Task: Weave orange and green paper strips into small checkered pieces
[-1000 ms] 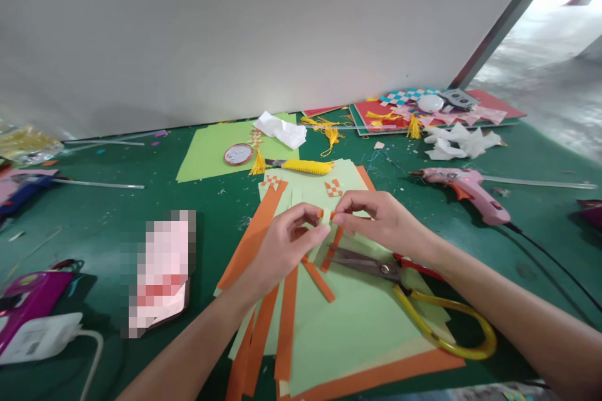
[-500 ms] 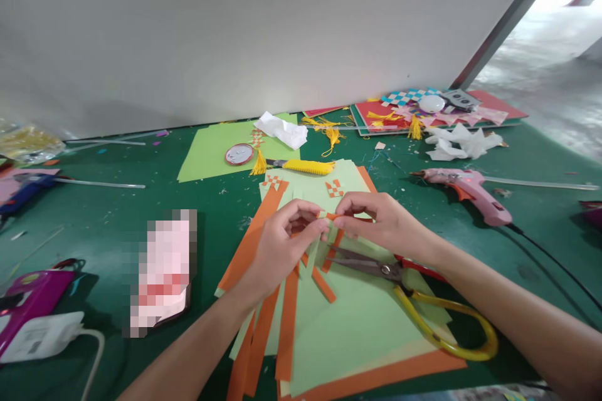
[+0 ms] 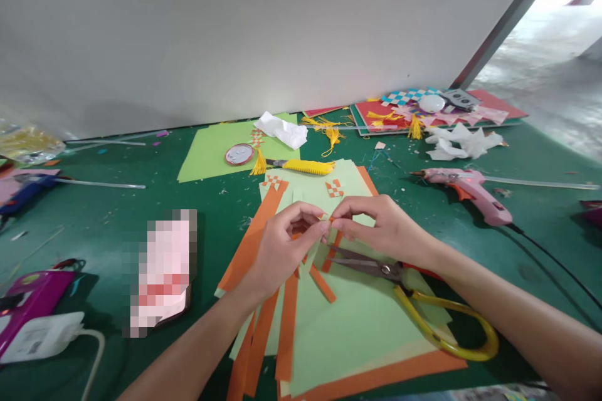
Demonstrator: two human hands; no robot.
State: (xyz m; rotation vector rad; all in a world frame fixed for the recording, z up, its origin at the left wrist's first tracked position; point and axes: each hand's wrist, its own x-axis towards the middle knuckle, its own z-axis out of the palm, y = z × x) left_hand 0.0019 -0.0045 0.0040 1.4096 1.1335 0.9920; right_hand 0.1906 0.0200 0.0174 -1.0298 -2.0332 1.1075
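Observation:
Over the stacked green paper (image 3: pixel 348 326), my left hand (image 3: pixel 294 235) pinches a small piece of orange and green paper strip, mostly hidden by the fingers. The fingertips of my right hand (image 3: pixel 371 219) meet it from the right and pinch the same piece. Orange strips (image 3: pixel 288 326) fan out below my left hand, and a short orange strip (image 3: pixel 323 284) lies on the green paper. Scissors (image 3: pixel 385 269) with yellow and red handles rest partly under my right forearm. A small woven orange-and-white square (image 3: pixel 335 188) lies just beyond my hands.
A yellow cutter (image 3: pixel 308 166) lies beyond the paper, near a round tin (image 3: pixel 239 154) and crumpled tissue (image 3: pixel 285 130). At right is a pink glue gun (image 3: pixel 470 188) with its cord. A blurred phone (image 3: pixel 164 276) and purple device (image 3: pixel 40 294) are at left.
My right hand has moved slightly left, its fingertips now nearly touching those of my left hand. Less of the orange strip shows between and beneath the fingers.

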